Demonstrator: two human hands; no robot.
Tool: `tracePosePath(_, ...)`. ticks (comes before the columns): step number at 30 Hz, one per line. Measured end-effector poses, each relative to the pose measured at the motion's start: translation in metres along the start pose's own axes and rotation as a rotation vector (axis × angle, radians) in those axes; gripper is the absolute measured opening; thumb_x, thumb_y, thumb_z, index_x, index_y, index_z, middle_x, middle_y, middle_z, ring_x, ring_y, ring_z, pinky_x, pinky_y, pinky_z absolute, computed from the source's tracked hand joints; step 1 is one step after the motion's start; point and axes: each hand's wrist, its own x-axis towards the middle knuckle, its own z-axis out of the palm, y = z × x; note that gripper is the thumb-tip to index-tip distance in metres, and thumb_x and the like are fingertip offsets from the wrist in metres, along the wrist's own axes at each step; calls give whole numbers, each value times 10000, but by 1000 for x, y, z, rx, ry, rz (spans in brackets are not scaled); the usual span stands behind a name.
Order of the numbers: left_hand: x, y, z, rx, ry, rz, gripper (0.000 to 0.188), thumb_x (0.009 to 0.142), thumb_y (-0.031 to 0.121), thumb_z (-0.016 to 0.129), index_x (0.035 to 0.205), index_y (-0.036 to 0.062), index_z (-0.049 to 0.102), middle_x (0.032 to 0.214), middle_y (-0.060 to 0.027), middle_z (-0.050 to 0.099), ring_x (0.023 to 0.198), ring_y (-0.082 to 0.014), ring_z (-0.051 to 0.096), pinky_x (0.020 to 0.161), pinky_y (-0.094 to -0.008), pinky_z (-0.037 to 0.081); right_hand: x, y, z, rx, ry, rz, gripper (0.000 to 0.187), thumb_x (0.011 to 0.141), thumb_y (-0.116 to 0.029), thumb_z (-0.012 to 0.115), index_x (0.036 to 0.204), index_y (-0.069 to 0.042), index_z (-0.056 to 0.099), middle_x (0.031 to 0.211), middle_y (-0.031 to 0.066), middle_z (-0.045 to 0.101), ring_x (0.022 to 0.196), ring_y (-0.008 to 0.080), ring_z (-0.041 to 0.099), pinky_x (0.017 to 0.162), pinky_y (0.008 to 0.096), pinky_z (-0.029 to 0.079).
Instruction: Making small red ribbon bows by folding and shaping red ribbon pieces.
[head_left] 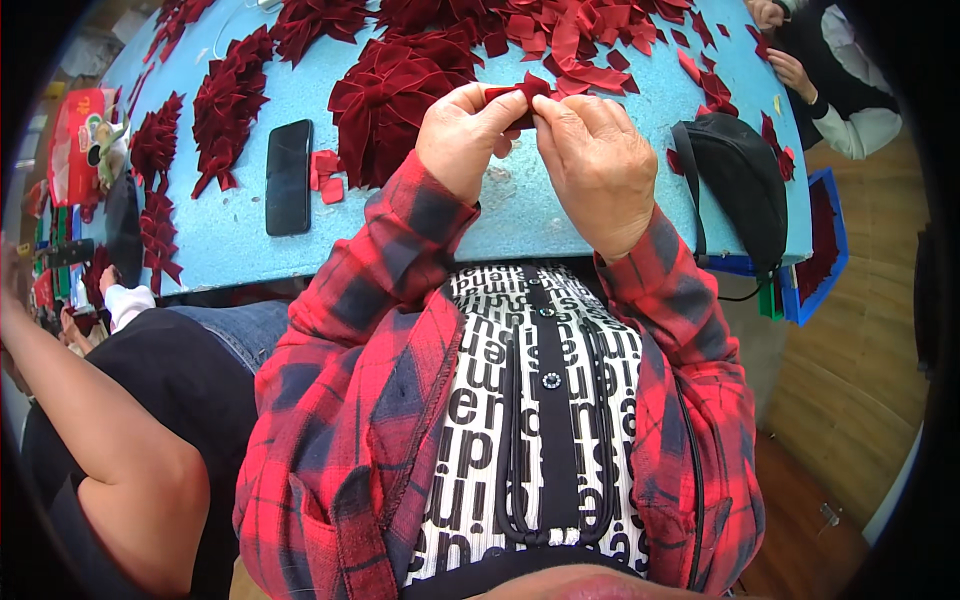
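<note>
Both hands are raised over the near edge of the blue table, working on one small piece of dark red velvet ribbon (533, 87). My left hand (460, 138) pinches its left side between thumb and fingers. On the other side, my right hand (602, 160) grips it with thumb and fingertips pressed together. Fingers cover much of the piece, so its full shape is hidden. Just beyond my left hand lies a large pile of dark red velvet bows (385, 105). Loose red ribbon pieces (570, 60) are scattered beyond my right hand.
A black phone (289, 178) lies left of the bow pile, beside small red squares (326, 178). More bow stacks (228, 105) stand further left. A black bag (737, 185) rests at the right edge, above a blue crate (828, 240). People sit at left and far right.
</note>
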Motion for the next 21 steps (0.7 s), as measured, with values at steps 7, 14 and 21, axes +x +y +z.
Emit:
tracePosePath(7,-1,-2,-1,76,-5,15,244,951,240,681,998,1,698,792,-23,670,644,-61,555,579,-211,436,-2,-2,2,-10,-46,44,221,793,-60,747,1008,-68,693,876,50,643,785,222,642,669,323,540)
tracePosePath(14,1,-3,-2,46,-19,28,263,960,271,684,959,8,700,777,-9,658,645,-57,551,572,-215,431,-5,-3,3,-96,-82,-24,285,761,-65,696,1045,-51,673,882,42,602,785,210,611,662,323,521)
tracePosePath(21,4,-8,-3,-115,-51,-141,207,955,228,695,991,25,687,842,-12,667,676,-73,574,582,-214,442,-9,-5,5,-168,-129,-74,295,728,-159,622,994,-37,650,853,30,554,807,185,567,649,295,493)
